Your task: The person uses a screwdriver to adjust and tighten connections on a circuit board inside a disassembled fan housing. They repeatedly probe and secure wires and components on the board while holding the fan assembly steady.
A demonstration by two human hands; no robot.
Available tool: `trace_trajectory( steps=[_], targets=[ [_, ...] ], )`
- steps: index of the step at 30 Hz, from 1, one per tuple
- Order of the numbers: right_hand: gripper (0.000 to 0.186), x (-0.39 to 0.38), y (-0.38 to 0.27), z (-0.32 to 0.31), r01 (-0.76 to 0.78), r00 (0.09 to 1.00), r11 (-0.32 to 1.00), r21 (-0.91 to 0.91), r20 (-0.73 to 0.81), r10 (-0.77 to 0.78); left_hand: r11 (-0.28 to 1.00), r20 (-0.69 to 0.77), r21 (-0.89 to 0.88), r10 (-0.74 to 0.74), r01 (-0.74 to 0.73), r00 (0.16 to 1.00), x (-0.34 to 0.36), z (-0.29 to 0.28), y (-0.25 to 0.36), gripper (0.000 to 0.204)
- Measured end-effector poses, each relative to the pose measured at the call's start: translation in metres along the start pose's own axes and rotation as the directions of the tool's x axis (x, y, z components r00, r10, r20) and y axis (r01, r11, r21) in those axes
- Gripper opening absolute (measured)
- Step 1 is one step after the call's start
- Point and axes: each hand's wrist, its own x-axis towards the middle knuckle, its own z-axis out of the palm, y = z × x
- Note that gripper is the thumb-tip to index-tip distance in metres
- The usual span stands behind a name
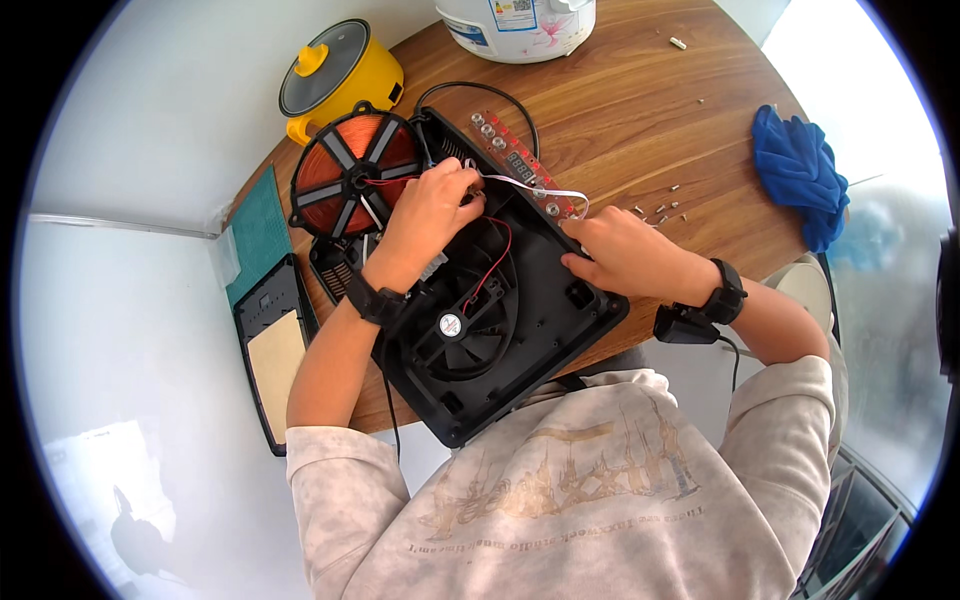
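While the left hand (435,205) bends over the upper part of an open black housing (545,295), its fingers draw together near some thin wires; the tips are partly hidden, so whether they pinch anything cannot be told. The right hand (640,255) lies across the housing's right rim, fingers bent near the lower end of a red circuit board (517,162); what it grips, if anything, cannot be made out either. A white ribbon cable (540,188) runs between the two hands. The housing sits at an angle on the wooden table (620,100), its near corner close to the person's shirt (580,490), with a black fan (452,326) inside. Just left of the left hand is a copper coil (331,172) in a black frame; a yellow pot (372,75) stands beyond it, and a blue cloth (795,165) lies well to the right.
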Motion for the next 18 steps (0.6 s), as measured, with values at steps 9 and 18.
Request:
trace_trajectory(
  steps=[9, 18],
  targets=[
    [0.026, -0.0002, -0.0011, -0.0011, -0.001, 1.000, 1.000, 0.022, -0.007, 0.002, 0.998, -0.027, 0.067, 0.000, 0.002, 1.000, -0.0026, 0.0021, 0.0033, 0.016],
    [0.027, -0.0007, 0.0008, 0.0003, -0.002, 1.000, 0.999, 0.041, -0.004, 0.003, 0.999, -0.021, 0.022, -0.040, 0.041, 0.999, -0.0013, 0.0021, 0.0025, 0.017]
  ],
)
